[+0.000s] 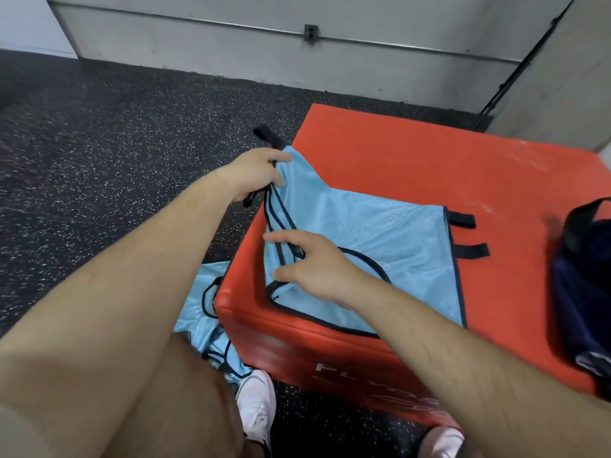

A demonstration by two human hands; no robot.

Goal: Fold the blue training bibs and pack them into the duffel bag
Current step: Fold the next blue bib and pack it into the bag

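1. Bare thigh (158,401), 7 o'clock, nearest the lens; both forearms reach up and inward from the lower corners.
2. White shoe (256,404), 6 o'clock, on the floor; second shoe (441,441), 5 o'clock, partly cut by the frame edge.
3. Spare blue bibs (211,325), crumpled on the floor at 7 o'clock, against the near left corner of the box, dark trim showing.
4. Red box (413,153), padded, filling centre to 3 o'clock; white lettering on its near face, blurred.
5. Blue bib (390,233), light blue mesh with dark binding, lying mostly flat on the box top at centre; two dark tabs stick out from its 3 o'clock edge; its 10 o'clock corner is lifted.
6. Right hand (314,266), centre: fingers spread, laid on the bib's bound edge near the box's left rim.
7. Left hand (254,175), 10 o'clock: fingers curled round the lifted corner and a dark strap, which pokes out above and below the fist.
8. Duffel bag (585,285), navy, on the box at 3 o'clock, cut by the frame; open or zipped cannot be told.
9. Speckled black floor (99,143), 9 to 11 o'clock.
10. Grey wall (231,51), 12 o'clock, with a conduit (413,45) and an outlet box (310,32).
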